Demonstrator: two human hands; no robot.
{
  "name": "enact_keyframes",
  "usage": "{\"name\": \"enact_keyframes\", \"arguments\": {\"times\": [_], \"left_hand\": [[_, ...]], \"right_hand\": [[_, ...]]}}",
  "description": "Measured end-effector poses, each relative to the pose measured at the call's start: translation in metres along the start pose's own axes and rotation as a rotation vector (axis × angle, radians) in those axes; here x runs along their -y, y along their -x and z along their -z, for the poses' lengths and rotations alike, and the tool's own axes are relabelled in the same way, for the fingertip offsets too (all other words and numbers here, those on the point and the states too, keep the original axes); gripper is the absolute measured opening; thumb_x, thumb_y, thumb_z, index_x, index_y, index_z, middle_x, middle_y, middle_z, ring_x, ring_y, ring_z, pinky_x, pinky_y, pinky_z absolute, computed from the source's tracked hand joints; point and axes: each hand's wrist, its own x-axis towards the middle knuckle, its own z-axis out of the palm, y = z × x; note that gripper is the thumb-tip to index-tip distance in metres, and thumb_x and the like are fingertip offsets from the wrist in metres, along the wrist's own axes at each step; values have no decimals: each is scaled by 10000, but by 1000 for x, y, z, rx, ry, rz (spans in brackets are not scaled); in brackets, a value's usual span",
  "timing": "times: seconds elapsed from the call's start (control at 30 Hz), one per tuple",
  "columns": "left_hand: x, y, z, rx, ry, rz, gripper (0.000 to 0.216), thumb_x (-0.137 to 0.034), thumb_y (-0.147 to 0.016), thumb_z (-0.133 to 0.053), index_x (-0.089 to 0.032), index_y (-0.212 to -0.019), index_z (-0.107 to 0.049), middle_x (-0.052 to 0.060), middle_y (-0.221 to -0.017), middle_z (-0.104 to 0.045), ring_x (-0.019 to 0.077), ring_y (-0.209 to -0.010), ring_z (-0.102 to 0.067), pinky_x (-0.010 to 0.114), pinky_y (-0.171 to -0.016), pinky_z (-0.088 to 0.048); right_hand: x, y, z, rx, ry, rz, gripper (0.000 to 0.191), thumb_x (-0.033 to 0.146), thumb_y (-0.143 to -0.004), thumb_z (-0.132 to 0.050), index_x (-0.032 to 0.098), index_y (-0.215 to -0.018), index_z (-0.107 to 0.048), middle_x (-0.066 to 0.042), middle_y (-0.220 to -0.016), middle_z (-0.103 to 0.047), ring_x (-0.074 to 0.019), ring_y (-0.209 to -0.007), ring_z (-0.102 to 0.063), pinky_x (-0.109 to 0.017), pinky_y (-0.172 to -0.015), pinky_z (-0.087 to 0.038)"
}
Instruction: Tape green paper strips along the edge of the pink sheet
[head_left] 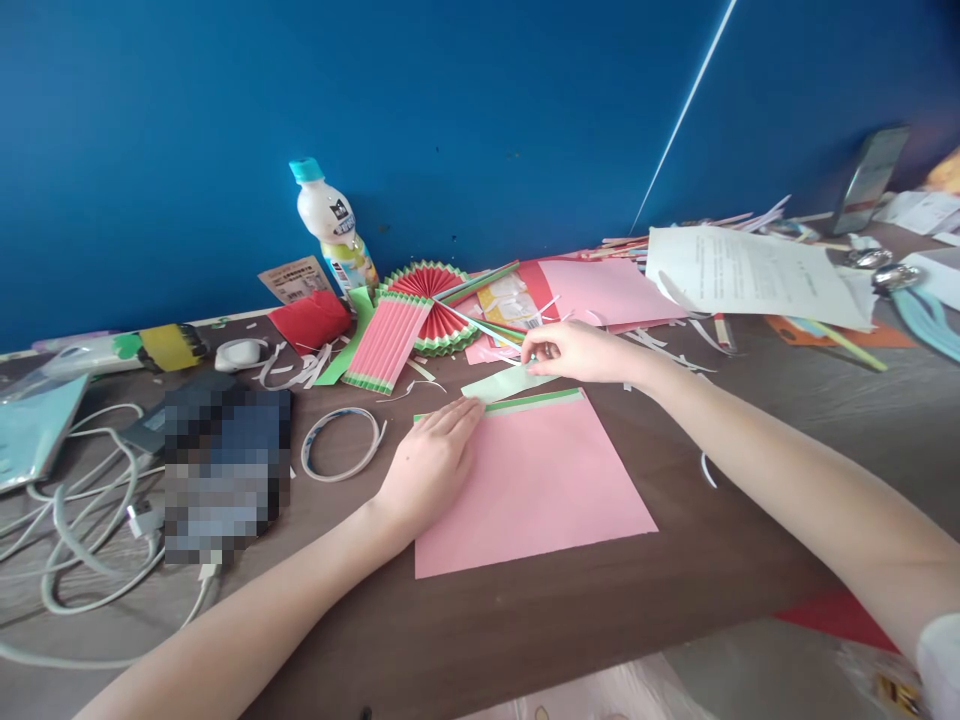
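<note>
A pink sheet (540,490) lies flat at the middle of the brown worktop (750,480), with a narrow green band (536,401) running along its 12 o'clock edge.

The left hand (431,462) rests palm-down on the sheet's 10 o'clock corner. Its grip is open, with the fingers stretched flat and pressing the paper, and it holds nothing.

The right hand (577,350) sits just past the sheet's 12 o'clock edge. Its grip is closed in a pinch, thumb against fingertips, on one end of a pale green strip (504,383). The strip slants down towards 8 o'clock, and its far end lies close to the left fingertips, just above the green band.

At 9 o'clock from the sheet a loose tape ring (341,443) lies on the worktop. White cables (82,530) coil further out the same way.

Towards 11 o'clock lie a pleated pink piece (386,343) and a round red fan (435,300). Behind them a bottle (334,228) stands against the blue wall.

At 2 o'clock a printed page (750,272) rests on scattered paper offcuts.
</note>
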Motion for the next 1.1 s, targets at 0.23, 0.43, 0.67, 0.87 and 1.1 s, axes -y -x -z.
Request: {"name": "enact_keyframes", "arguments": {"times": [0.23, 0.43, 0.67, 0.87, 1.1], "left_hand": [[16, -10, 9, -67, 217, 104, 267, -166, -812, -495, -152, -1065, -580, 79, -1083, -594, 211, -1050, -524, 352, -939, -427], [31, -16, 18, 21, 261, 254, 365, -296, -717, -633, -168, -1049, -553, 69, -1050, -562, 240, -1018, -512, 391, -906, -424], [36, -21, 28, 177, 332, 255, 353, -298, -666, -642, -167, -984, -565, 39, -907, -550, 214, -880, -534, 339, -790, -442], [39, -24, 38, 264, 344, 203, 282, -258, -676, -578, -182, -947, -578, 11, -817, -532, 186, -776, -543, 294, -704, -433], [46, -26, 48, 292, 409, 198, 164, -312, -721, -522, -201, -830, -577, -3, -840, -619, 189, -790, -576, 267, -676, -424]], "right_hand": [[-12, -5, -12, -39, 98, 26, 201, 328, -710, -610, 216, -869, -559, 14, -769, -459, -118, -637, -426, -233, -586, -286], [-14, -5, -14, -63, 139, -4, 201, 349, -754, -579, 242, -923, -568, 2, -799, -451, -141, -695, -450, -239, -609, -277], [-15, -6, -15, -71, 150, 2, 96, 302, -771, -547, 214, -798, -521, 10, -767, -455, -126, -661, -432, -233, -593, -263], [-14, -6, -13, -77, 106, 8, 88, 279, -750, -550, 200, -757, -511, 31, -664, -421, -114, -600, -404, -228, -571, -244], [-16, -7, -11, -118, 61, -45, 84, 266, -735, -548, 199, -704, -507, 43, -584, -415, -111, -554, -397, -232, -549, -240]]}}
